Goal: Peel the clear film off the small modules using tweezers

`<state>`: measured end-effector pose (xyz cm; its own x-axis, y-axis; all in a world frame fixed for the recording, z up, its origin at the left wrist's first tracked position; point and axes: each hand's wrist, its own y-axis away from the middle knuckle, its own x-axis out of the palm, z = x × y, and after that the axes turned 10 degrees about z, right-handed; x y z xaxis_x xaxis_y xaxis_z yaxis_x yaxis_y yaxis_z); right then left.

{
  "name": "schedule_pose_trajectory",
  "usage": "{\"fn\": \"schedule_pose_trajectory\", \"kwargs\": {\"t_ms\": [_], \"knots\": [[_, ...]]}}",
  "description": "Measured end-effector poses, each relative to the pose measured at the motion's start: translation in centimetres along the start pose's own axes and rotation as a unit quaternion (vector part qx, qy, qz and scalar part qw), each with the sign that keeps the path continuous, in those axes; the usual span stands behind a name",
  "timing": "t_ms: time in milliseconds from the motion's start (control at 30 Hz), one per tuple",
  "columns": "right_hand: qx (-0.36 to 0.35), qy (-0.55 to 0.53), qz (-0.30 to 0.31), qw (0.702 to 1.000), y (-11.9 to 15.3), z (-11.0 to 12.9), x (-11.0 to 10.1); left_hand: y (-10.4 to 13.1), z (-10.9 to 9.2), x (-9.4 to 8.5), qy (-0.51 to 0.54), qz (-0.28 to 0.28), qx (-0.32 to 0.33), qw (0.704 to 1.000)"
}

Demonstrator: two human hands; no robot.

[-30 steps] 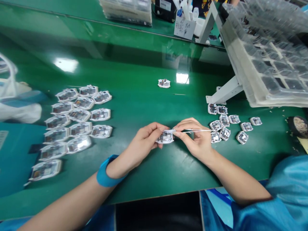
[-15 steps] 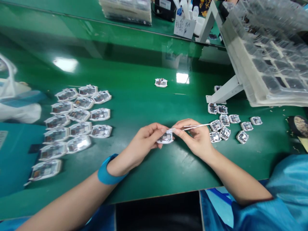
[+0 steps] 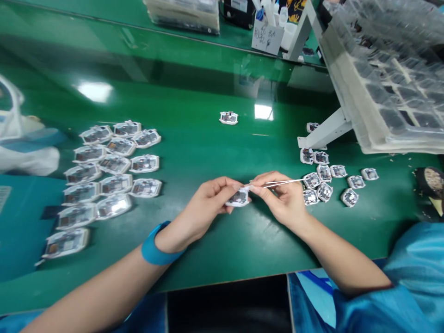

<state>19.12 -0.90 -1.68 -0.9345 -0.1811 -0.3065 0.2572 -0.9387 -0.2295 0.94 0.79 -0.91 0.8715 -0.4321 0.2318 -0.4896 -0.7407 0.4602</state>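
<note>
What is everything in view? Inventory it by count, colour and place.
table: 1, green, throughout
left devices: 14, white-rimmed, left
back device: 1, white-rimmed, centre back
right devices: 11, white-rimmed, right; one partly hidden
held device: 1, white-rimmed, in left hand
slender item: count unclear, whitish, across right hand
clear trays: uncountable, top right
stand: 1, white, beneath them
tray stack: 1, greyish, top centre
box: 1, black, top
holder: 1, pale, top
cup: 1, white, beside holder
dish: 1, dark, far right
panel: 1, teal, lower left
white bundle: 1, left
wristband: 1, blue, left wrist
left hand: 1, bare, centre
right hand: 1, bare, centre
sleeve: 1, blue, lower right
</note>
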Motion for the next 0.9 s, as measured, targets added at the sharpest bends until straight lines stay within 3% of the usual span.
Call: {"fn": "schedule_pose_trajectory", "kwargs": {"t_ms": [233, 500, 900], "knots": [[-0.04, 0.032, 0.015, 0.999, -0.2, 0.1, -0.1, 0.1, 0.0, 0.1, 0.036, 0.001, -0.008, 0.999], [0.028, -0.047, -0.039, 0.998, -0.1, -0.8, 0.4, -0.1, 0.3, 0.0, 0.002, 0.022, 0.039, 0.999], [-0.06, 0.047, -0.007, 0.997, -0.2, -0.1, 0.1, 0.1, 0.3, 0.2, 0.017, 0.007, 0.048, 0.999]]}}
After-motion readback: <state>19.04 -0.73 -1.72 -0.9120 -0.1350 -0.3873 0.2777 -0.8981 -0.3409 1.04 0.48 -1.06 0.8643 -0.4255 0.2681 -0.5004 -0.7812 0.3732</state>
